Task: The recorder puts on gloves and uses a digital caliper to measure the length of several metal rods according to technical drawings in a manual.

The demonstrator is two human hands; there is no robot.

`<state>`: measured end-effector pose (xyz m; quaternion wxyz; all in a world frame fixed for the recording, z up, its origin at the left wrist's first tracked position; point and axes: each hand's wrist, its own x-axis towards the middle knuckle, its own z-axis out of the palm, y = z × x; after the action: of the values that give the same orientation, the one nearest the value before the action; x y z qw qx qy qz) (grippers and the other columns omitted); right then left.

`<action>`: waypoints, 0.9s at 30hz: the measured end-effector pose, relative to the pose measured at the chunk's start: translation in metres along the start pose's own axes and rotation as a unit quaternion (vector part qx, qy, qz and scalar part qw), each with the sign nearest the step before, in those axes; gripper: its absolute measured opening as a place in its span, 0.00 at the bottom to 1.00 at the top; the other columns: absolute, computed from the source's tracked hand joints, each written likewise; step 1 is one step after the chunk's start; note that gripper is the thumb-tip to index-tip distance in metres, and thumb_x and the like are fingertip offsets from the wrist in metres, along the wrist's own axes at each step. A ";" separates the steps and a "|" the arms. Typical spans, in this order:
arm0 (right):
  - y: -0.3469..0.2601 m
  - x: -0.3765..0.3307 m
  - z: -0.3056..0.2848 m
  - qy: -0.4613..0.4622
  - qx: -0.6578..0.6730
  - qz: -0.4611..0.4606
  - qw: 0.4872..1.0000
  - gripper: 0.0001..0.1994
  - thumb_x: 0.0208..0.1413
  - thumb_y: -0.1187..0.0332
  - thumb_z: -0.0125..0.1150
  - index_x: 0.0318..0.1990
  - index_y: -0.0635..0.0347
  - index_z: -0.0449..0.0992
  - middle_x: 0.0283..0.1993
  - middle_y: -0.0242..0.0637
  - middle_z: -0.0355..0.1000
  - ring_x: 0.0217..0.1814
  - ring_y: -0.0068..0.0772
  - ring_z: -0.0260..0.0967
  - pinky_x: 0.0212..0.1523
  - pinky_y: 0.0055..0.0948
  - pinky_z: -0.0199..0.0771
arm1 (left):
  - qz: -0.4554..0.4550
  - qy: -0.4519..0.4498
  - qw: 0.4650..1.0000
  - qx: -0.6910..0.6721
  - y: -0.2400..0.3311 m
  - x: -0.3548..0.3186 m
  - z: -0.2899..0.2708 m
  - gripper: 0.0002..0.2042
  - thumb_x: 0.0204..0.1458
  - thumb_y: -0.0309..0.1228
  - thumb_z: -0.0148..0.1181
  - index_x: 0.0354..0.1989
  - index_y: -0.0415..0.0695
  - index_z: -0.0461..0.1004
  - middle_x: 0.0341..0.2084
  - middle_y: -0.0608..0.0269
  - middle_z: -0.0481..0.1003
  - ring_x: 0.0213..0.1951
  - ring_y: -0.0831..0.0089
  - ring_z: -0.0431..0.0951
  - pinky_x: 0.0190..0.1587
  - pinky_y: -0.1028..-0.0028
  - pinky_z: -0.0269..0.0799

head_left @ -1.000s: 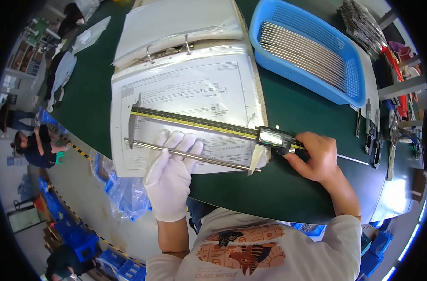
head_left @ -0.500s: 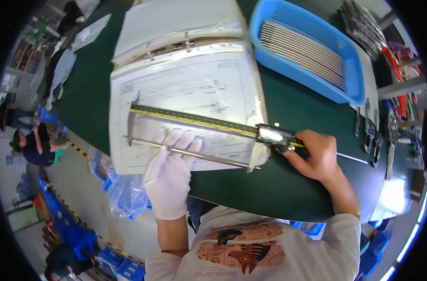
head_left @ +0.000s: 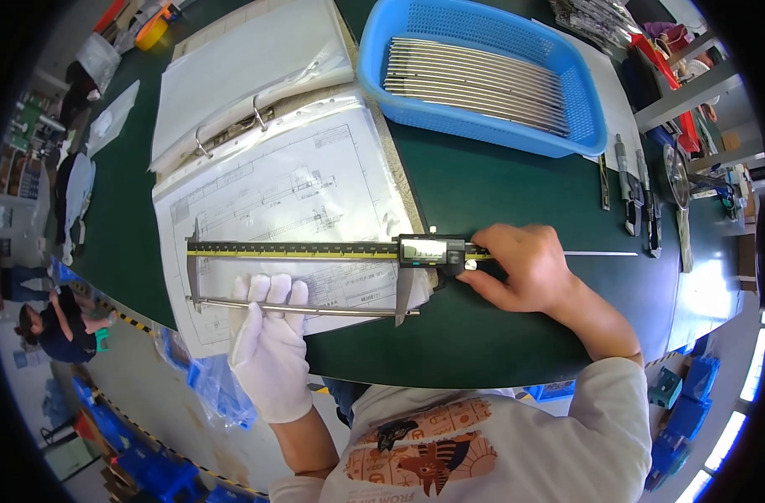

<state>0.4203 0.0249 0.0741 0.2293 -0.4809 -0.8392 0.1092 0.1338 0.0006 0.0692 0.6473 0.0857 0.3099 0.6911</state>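
In a white glove, my left hand (head_left: 272,348) is closed on a thin metal rod (head_left: 340,311), with the thumb in front and the fingers behind it. My bare right hand (head_left: 525,268) grips a digital caliper (head_left: 315,250) at its display end. The caliper lies nearly level above the rod, its long jaws pointing toward me. One jaw is at the rod's left end; the other crosses the rod close to its right end. Whether both jaws touch the rod I cannot tell. Under them lies an open ring binder (head_left: 256,189) with drawing sheets in clear sleeves.
A blue plastic basket (head_left: 491,134) holding several metal rods (head_left: 474,80) stands at the far right on the green table (head_left: 483,189). Right of it lie more measuring tools (head_left: 634,189). Clear plastic bags (head_left: 219,390) hang below the left table edge. A person (head_left: 59,323) sits at far left.
The caliper and rod have turned from sloping down rightward to nearly level. Both hands have shifted left in view. The binder and basket also appear further left as the view moved.
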 end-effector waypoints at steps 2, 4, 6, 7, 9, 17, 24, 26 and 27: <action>0.001 0.001 0.005 -0.004 0.002 -0.004 1.000 0.15 0.46 0.58 0.61 0.32 0.60 0.71 0.21 0.38 0.66 0.18 0.42 0.66 0.17 0.35 0.64 | 0.008 0.028 0.999 0.033 0.000 0.003 -0.005 0.16 0.57 0.22 0.41 0.54 0.35 0.58 0.43 0.53 0.66 0.50 0.60 0.66 0.59 0.55 0.59; -0.002 0.002 0.001 -0.030 0.025 0.023 0.999 0.14 0.48 0.59 0.59 0.34 0.60 0.69 0.22 0.39 0.67 0.19 0.44 0.66 0.18 0.37 0.65 | -0.004 0.034 0.999 0.014 0.008 0.001 -0.008 0.15 0.57 0.22 0.42 0.53 0.35 0.60 0.40 0.56 0.66 0.45 0.63 0.68 0.57 0.59 0.63; 0.001 0.002 -0.002 -0.023 0.027 0.033 0.999 0.14 0.49 0.59 0.58 0.33 0.60 0.69 0.22 0.40 0.67 0.19 0.45 0.66 0.18 0.38 0.66 | 0.031 -0.030 0.997 0.058 0.026 -0.005 -0.008 0.13 0.58 0.22 0.42 0.51 0.36 0.61 0.38 0.57 0.66 0.43 0.67 0.67 0.53 0.64 0.64; 0.003 0.005 -0.002 -0.032 0.032 0.039 0.998 0.14 0.49 0.58 0.58 0.32 0.60 0.68 0.23 0.40 0.67 0.19 0.45 0.66 0.19 0.38 0.66 | 0.067 -0.079 0.990 0.094 0.035 -0.001 -0.004 0.11 0.59 0.23 0.43 0.49 0.36 0.62 0.35 0.59 0.66 0.41 0.70 0.67 0.50 0.68 0.65; 0.006 0.005 0.002 -0.031 0.018 0.052 0.998 0.14 0.50 0.57 0.57 0.30 0.60 0.67 0.23 0.40 0.67 0.20 0.45 0.67 0.19 0.39 0.67 | 0.137 -0.056 0.985 0.088 0.051 0.008 0.020 0.13 0.58 0.23 0.43 0.51 0.35 0.61 0.35 0.59 0.66 0.39 0.72 0.66 0.48 0.71 0.64; 0.012 -0.004 0.010 -0.059 0.038 0.053 0.996 0.16 0.50 0.54 0.55 0.28 0.59 0.64 0.20 0.37 0.66 0.19 0.43 0.68 0.17 0.39 0.67 | 0.419 -0.232 0.771 0.420 -0.022 0.079 0.205 0.16 0.56 0.28 0.49 0.52 0.36 0.67 0.33 0.63 0.68 0.23 0.79 0.58 0.32 0.78 0.61; -0.002 0.006 0.012 -0.101 0.085 0.035 0.991 0.16 0.53 0.56 0.52 0.31 0.63 0.66 0.20 0.43 0.69 0.21 0.47 0.70 0.22 0.42 0.70 | 0.331 -0.564 0.389 0.649 -0.138 0.150 0.221 0.13 0.50 0.25 0.53 0.46 0.40 0.72 0.32 0.53 0.73 0.32 0.62 0.75 0.38 0.70 0.69; 0.000 0.006 0.013 -0.100 0.089 0.039 0.990 0.16 0.53 0.56 0.52 0.31 0.64 0.66 0.20 0.43 0.69 0.21 0.47 0.70 0.23 0.42 0.71 | 0.308 -0.576 0.367 0.661 -0.154 0.153 0.216 0.12 0.48 0.25 0.55 0.42 0.39 0.74 0.30 0.52 0.74 0.32 0.61 0.74 0.37 0.71 0.69; 0.001 0.006 0.013 -0.102 0.095 0.039 0.989 0.16 0.53 0.56 0.52 0.31 0.64 0.66 0.20 0.43 0.69 0.22 0.47 0.70 0.23 0.42 0.71 | 0.218 -0.586 0.378 0.683 -0.156 0.151 0.218 0.11 0.47 0.25 0.56 0.40 0.39 0.75 0.29 0.52 0.74 0.32 0.61 0.74 0.37 0.70 0.69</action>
<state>0.4118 0.0312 0.0640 0.1833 -0.4753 -0.8247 0.2457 0.3558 0.2084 0.1149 0.2169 0.9468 0.1911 0.1412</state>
